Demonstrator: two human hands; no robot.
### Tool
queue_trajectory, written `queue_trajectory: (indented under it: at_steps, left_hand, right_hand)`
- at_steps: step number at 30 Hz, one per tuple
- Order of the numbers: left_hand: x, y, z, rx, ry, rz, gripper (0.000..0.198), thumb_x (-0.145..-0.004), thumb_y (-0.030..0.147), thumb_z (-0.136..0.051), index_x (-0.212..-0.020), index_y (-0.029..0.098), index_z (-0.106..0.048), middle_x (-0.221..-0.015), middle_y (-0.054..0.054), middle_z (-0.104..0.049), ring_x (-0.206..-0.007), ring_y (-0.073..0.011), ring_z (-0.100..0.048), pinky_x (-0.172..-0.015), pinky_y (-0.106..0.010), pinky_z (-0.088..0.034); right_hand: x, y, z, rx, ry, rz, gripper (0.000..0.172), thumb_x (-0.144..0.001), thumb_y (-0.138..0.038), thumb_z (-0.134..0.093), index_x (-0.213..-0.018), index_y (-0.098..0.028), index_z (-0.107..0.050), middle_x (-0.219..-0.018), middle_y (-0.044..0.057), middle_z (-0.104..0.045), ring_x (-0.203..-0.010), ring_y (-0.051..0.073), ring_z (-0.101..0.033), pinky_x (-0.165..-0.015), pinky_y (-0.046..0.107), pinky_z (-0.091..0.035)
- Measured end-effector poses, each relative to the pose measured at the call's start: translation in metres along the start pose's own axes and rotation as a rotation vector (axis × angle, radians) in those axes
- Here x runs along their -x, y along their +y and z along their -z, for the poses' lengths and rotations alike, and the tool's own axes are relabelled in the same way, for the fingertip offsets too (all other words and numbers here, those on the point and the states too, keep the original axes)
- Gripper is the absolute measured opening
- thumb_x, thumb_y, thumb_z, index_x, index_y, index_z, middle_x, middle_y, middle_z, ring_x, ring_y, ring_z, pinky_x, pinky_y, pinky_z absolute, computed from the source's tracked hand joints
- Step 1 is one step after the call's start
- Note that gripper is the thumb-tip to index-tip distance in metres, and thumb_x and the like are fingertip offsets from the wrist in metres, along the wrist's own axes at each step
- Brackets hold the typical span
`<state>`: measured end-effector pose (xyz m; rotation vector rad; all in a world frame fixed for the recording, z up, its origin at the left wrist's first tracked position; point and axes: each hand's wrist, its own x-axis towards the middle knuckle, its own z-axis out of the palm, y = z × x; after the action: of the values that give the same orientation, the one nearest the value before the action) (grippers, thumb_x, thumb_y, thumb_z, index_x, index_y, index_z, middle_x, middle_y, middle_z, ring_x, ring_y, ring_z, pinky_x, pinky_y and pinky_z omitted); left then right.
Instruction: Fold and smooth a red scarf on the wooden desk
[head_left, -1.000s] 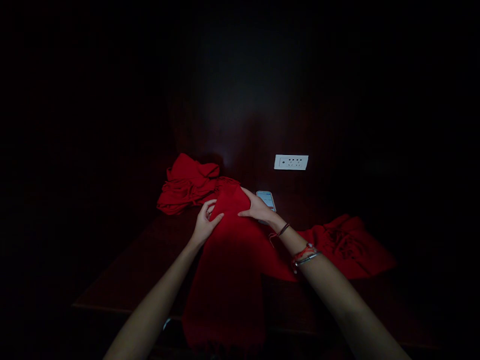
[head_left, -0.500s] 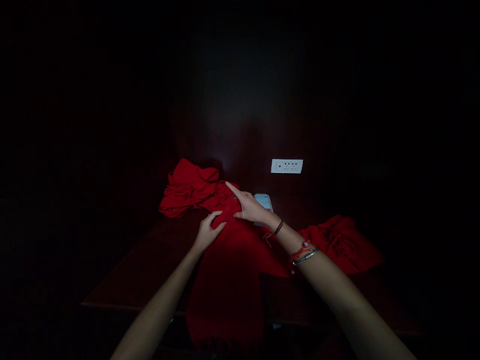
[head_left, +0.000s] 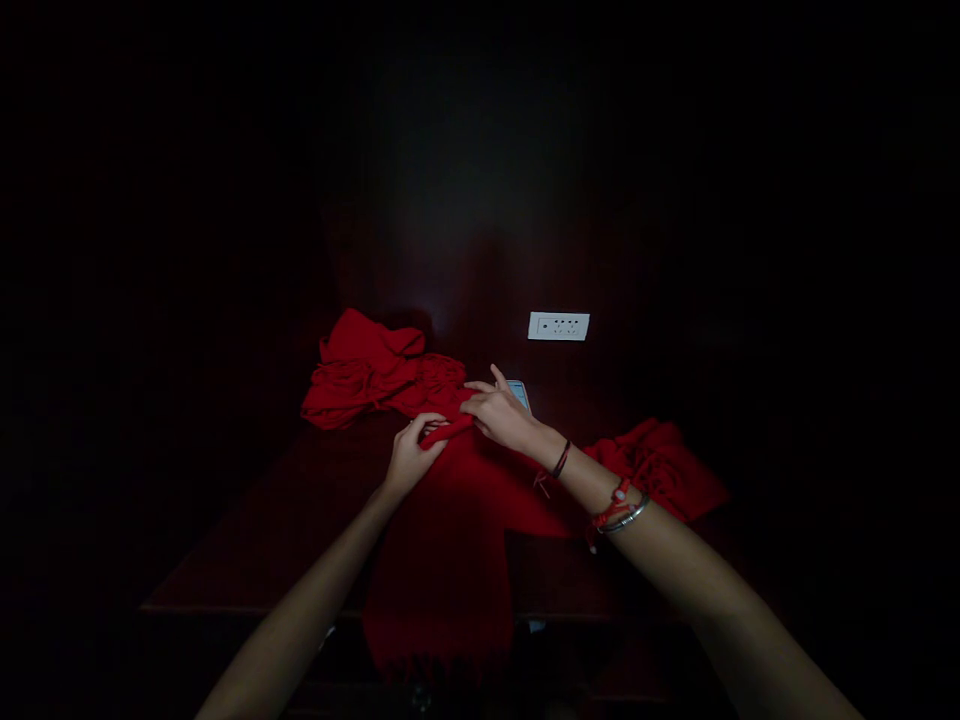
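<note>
A red scarf (head_left: pixel 450 540) lies across the table, its fringed end hanging over the front edge. My left hand (head_left: pixel 414 455) grips a rolled or folded part of the scarf between thumb and fingers. Just to the right, my right hand (head_left: pixel 501 412) pinches the same fold with thumb and forefinger, its other fingers raised. Bracelets circle my right wrist and forearm. Behind my right hand a phone (head_left: pixel 518 394) with a lit screen is partly hidden.
Bunched red cloth (head_left: pixel 367 365) is heaped at the back left of the dark table (head_left: pixel 255 545). Another red cloth pile (head_left: pixel 660 470) lies to the right. A white socket plate (head_left: pixel 559 326) is on the wall behind. The surroundings are very dark.
My right hand has turned from spread fingers to a pinch on the scarf. The scarf's upper part is now drawn into a narrow fold between both hands. The view has shifted slightly.
</note>
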<state>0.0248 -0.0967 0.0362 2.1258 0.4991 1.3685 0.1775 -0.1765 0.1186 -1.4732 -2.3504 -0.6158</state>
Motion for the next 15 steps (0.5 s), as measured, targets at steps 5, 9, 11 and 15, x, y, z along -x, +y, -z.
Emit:
queue_trajectory:
  at_steps: [5,9,11,15]
  left_hand:
    - [-0.029,0.006,-0.010,0.471,-0.262,0.093,0.037,-0.075,0.043,-0.039,-0.103,0.018,-0.043,-0.091,-0.007,-0.056,-0.082,-0.0157,-0.054,-0.071,-0.028,-0.042]
    - [-0.064,-0.010,-0.047,0.361,-0.374,0.209,0.037,-0.073,0.045,-0.041,-0.094,0.016,-0.048,-0.085,-0.006,-0.059,-0.075,-0.0154,-0.056,-0.064,-0.027,-0.044]
    - [-0.077,-0.019,-0.080,0.158,-0.440,0.164,0.033,-0.071,0.042,-0.043,-0.088,0.015,-0.050,-0.080,-0.005,-0.060,-0.073,-0.0157,-0.056,-0.065,-0.028,-0.044]
    - [-0.088,-0.022,-0.163,0.057,-0.561,0.097,0.023,-0.066,0.033,-0.051,-0.079,0.015,-0.056,-0.074,-0.004,-0.060,-0.072,-0.0179,-0.056,-0.068,-0.031,-0.043]
  right_hand:
    - [0.035,0.037,0.066,-0.062,-0.051,-0.116,0.022,-0.069,-0.011,-0.048,-0.087,-0.020,-0.059,-0.092,0.002,-0.058,-0.100,0.018,-0.044,-0.094,0.047,-0.009]
    - [0.066,0.079,0.151,-0.046,-0.220,-0.311,0.022,-0.070,-0.022,-0.053,-0.090,-0.017,-0.059,-0.095,0.002,-0.058,-0.094,0.019,-0.049,-0.087,0.036,-0.028]
    - [0.081,0.097,0.187,0.012,-0.314,-0.466,0.026,-0.071,-0.025,-0.052,-0.093,-0.014,-0.058,-0.095,0.003,-0.058,-0.090,0.018,-0.051,-0.081,0.031,-0.033]
    - [0.110,0.124,0.223,0.170,-0.487,-0.688,0.029,-0.073,-0.024,-0.047,-0.093,-0.008,-0.059,-0.089,0.006,-0.060,-0.081,0.015,-0.054,-0.071,0.025,-0.035]
